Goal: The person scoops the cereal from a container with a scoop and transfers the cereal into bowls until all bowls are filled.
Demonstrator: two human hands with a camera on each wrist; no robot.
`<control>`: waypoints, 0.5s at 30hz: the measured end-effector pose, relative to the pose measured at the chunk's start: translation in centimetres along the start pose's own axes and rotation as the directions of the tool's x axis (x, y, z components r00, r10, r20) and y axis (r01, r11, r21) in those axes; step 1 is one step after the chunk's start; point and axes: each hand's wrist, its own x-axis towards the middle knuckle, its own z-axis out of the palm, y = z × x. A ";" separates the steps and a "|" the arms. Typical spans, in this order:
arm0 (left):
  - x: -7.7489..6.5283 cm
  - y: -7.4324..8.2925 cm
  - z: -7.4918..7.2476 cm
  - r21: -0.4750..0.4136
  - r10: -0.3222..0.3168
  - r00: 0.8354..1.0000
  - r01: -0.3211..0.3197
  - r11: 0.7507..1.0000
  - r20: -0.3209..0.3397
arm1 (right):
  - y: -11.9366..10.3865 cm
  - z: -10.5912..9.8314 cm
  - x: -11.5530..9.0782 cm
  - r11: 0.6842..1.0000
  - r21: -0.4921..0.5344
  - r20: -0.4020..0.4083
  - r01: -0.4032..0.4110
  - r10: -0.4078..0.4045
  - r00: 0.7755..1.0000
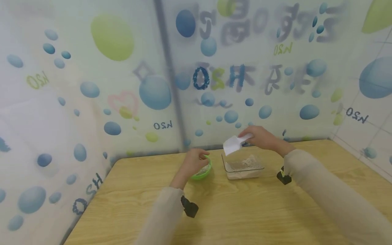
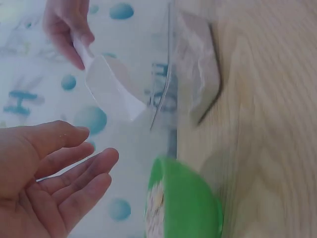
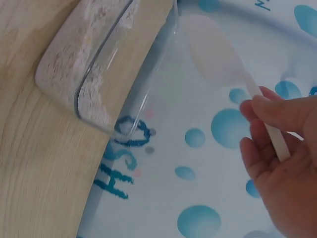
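Note:
My right hand (image 1: pixel 260 137) grips a white plastic scoop (image 1: pixel 232 145) by its handle, raised above a clear rectangular container (image 1: pixel 243 174). Pale flakes, like oats, lie in the container, heaped higher toward its right side. The scoop's blade tilts down to the left, over the container's back left corner. My left hand (image 1: pixel 193 164) hovers over a green bowl (image 2: pixel 190 203) with its fingers loosely bent and nothing between them. More pale flakes (image 2: pixel 155 210) show inside the bowl, partly hidden by that hand in the head view.
The bowl and container stand side by side near the back edge of a light wooden table (image 1: pixel 232 211). Behind it hangs a pale curtain (image 1: pixel 128 75) printed with blue and green dots and letters. A dark strapped device (image 1: pixel 190 207) sits at the left wrist.

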 end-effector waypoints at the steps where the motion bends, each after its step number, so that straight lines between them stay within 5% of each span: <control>1: 0.3 0.3 0.6 0.004 0.007 1.000 -0.007 1.000 0.021 | 0.2 -0.2 -0.2 1.000 -0.020 0.011 0.004 -0.004 1.000; 7: 1.6 0.7 4.5 0.026 -0.001 0.996 -0.002 1.000 0.094 | 1.0 -1.2 -1.0 0.995 -0.100 0.099 0.008 0.002 0.995; 15: 2.3 0.4 7.0 0.023 -0.068 0.996 0.066 0.998 0.053 | 0.5 -2.6 -1.7 0.994 -0.108 0.248 0.017 0.010 0.969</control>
